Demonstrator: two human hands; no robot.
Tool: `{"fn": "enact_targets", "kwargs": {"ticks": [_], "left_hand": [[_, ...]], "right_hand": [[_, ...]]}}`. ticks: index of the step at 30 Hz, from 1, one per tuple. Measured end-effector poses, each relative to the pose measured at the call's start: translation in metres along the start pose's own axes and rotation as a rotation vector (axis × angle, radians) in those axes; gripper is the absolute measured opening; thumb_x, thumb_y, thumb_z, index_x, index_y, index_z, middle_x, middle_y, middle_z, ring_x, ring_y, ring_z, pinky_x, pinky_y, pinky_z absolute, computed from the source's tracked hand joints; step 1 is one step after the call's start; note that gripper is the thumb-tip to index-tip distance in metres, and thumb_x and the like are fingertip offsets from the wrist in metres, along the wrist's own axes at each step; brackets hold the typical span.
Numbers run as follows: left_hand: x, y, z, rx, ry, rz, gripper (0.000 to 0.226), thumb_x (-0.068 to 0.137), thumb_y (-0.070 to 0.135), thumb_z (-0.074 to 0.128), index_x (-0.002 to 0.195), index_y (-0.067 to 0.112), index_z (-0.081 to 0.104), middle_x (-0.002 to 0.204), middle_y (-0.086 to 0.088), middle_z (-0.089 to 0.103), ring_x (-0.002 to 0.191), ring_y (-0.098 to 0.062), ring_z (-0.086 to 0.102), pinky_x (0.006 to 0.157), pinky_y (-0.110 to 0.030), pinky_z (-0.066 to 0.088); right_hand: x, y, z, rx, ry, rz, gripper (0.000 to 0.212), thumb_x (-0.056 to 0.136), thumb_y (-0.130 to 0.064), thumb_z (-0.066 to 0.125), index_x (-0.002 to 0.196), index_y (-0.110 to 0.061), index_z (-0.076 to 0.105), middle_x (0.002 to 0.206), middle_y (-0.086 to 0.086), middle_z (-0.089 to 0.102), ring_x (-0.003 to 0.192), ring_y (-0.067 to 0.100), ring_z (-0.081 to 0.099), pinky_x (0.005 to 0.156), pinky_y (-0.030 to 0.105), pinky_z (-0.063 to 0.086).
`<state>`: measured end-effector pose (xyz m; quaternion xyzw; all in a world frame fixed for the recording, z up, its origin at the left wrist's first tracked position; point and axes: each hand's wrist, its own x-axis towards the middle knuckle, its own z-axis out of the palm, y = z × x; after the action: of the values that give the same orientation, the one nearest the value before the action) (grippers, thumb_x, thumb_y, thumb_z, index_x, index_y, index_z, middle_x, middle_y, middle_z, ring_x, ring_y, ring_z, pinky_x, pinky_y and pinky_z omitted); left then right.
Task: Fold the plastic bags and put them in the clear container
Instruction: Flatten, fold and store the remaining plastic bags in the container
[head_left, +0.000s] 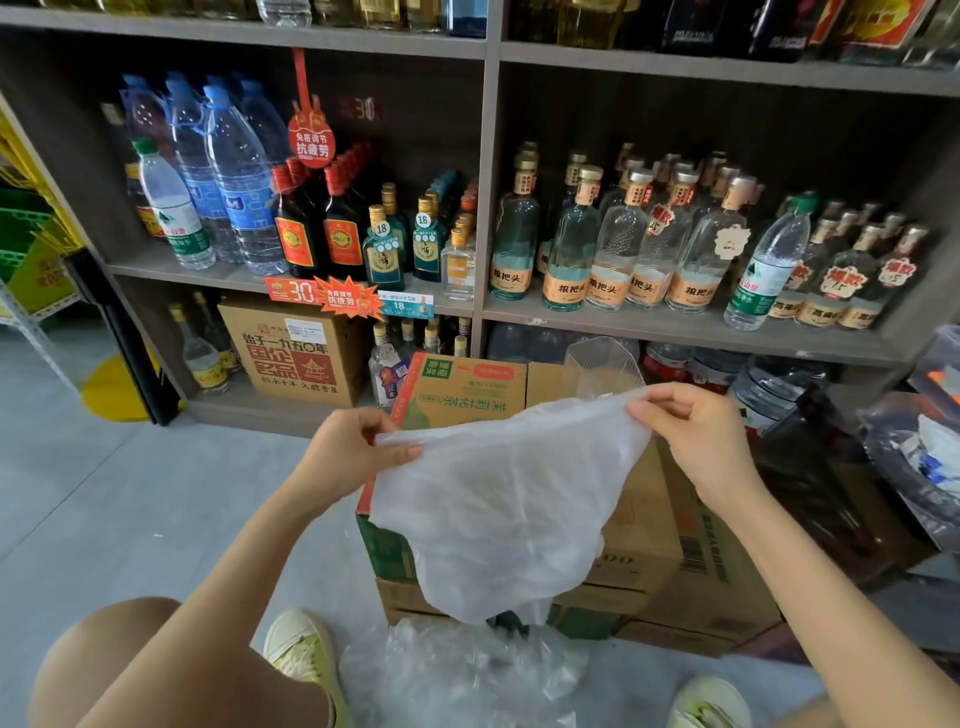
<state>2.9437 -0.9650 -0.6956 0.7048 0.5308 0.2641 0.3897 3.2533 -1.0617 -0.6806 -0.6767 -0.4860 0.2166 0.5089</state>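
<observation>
- Plastic bag (509, 499): hanging spread above the cardboard box (654, 525), being pulled taut, probably for a first fold.
- Left hand (358, 447), right hand (691, 426): fingers pinching the bag's top corners.
- Clear container (602, 366): standing at the box's far edge, seemingly awaiting folded bags.
- Loose bags (457, 670): lying on the floor.

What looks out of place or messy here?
A green-capped water bottle stands among the orange-labelled bottles on the right shelf. Crumpled plastic bags lie heaped on the floor between the shoes. Nothing looks spilled or broken.
</observation>
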Motion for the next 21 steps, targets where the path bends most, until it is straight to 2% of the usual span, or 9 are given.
{"fn": "enact_targets", "kwargs": {"ticks": [1,3,5,6,8,12,16,19,21], "left_hand": [[0.003,0.004,-0.003,0.108,-0.042,0.027,0.020,0.074,0.017,0.082,0.080,0.012,0.064,0.084,-0.001,0.061,0.083,-0.020,0.058,0.069,-0.027,0.044],[0.008,0.017,-0.003,0.278,-0.148,0.116,0.042,0.072,0.022,0.084,0.109,0.018,0.064,0.108,0.005,0.057,0.103,-0.015,0.053,0.085,-0.027,0.042],[0.007,0.039,0.008,0.223,-0.216,0.201,0.062,0.072,0.034,0.082,0.128,0.023,0.057,0.124,0.012,0.052,0.113,-0.007,0.049,0.097,-0.027,0.040],[0.005,0.051,0.017,0.145,-0.236,0.242,0.063,0.074,0.041,0.078,0.130,0.025,0.056,0.126,0.015,0.053,0.115,-0.003,0.049,0.098,-0.025,0.039],[0.002,0.068,0.039,-0.046,-0.255,0.308,0.052,0.079,0.047,0.068,0.125,0.022,0.061,0.122,0.014,0.062,0.111,0.000,0.057,0.096,-0.021,0.044],[0.002,0.070,0.059,-0.287,-0.113,0.331,0.013,0.091,0.027,0.064,0.096,0.020,0.074,0.089,0.013,0.072,0.085,-0.002,0.064,0.078,-0.020,0.049],[0.006,0.047,0.049,-0.478,-0.005,0.184,0.011,0.091,0.022,0.063,0.089,0.018,0.073,0.088,0.008,0.072,0.084,-0.008,0.066,0.082,-0.030,0.052],[0.007,0.035,0.033,-0.707,0.009,0.114,0.010,0.091,0.016,0.059,0.086,0.015,0.068,0.084,0.004,0.069,0.077,-0.011,0.063,0.071,-0.027,0.051],[0.007,0.029,0.024,-0.824,0.023,0.099,0.017,0.094,0.010,0.053,0.083,0.015,0.066,0.077,0.004,0.068,0.069,-0.010,0.063,0.064,-0.022,0.051]], "right_hand": [[-0.002,-0.004,0.003,-0.010,0.000,-0.021,0.012,0.085,-0.010,0.068,0.091,-0.019,0.072,0.089,-0.003,0.072,0.084,0.007,0.066,0.080,0.029,0.054],[-0.005,-0.015,0.014,0.021,-0.020,-0.039,0.011,0.083,-0.009,0.070,0.085,-0.020,0.072,0.085,-0.004,0.071,0.080,0.006,0.065,0.075,0.024,0.052],[-0.008,-0.029,0.030,0.034,-0.086,-0.066,0.007,0.080,-0.010,0.073,0.084,-0.016,0.072,0.081,-0.005,0.071,0.078,0.006,0.065,0.072,0.022,0.050],[-0.010,-0.037,0.038,0.041,-0.120,-0.093,0.007,0.079,-0.010,0.074,0.084,-0.014,0.073,0.080,-0.005,0.071,0.077,0.006,0.065,0.071,0.022,0.051],[-0.012,-0.049,0.051,0.093,-0.166,-0.147,0.007,0.077,-0.007,0.075,0.084,-0.009,0.073,0.079,-0.002,0.071,0.074,0.007,0.065,0.067,0.017,0.051],[-0.015,-0.052,0.052,0.205,-0.191,-0.107,0.012,0.085,-0.007,0.068,0.094,-0.014,0.071,0.085,-0.003,0.073,0.080,0.005,0.068,0.070,0.016,0.051],[-0.023,-0.022,0.037,0.209,-0.247,0.028,0.018,0.089,-0.020,0.064,0.105,-0.028,0.066,0.104,-0.011,0.071,0.102,0.001,0.063,0.096,0.025,0.049],[-0.033,0.003,0.035,0.050,-0.446,0.105,0.045,0.074,-0.047,0.070,0.115,-0.047,0.053,0.125,-0.030,0.051,0.121,-0.006,0.045,0.107,0.027,0.033],[-0.040,0.014,0.042,-0.039,-0.545,0.134,0.061,0.072,-0.047,0.074,0.123,-0.051,0.042,0.132,-0.033,0.037,0.126,-0.006,0.032,0.106,0.028,0.025]]}}
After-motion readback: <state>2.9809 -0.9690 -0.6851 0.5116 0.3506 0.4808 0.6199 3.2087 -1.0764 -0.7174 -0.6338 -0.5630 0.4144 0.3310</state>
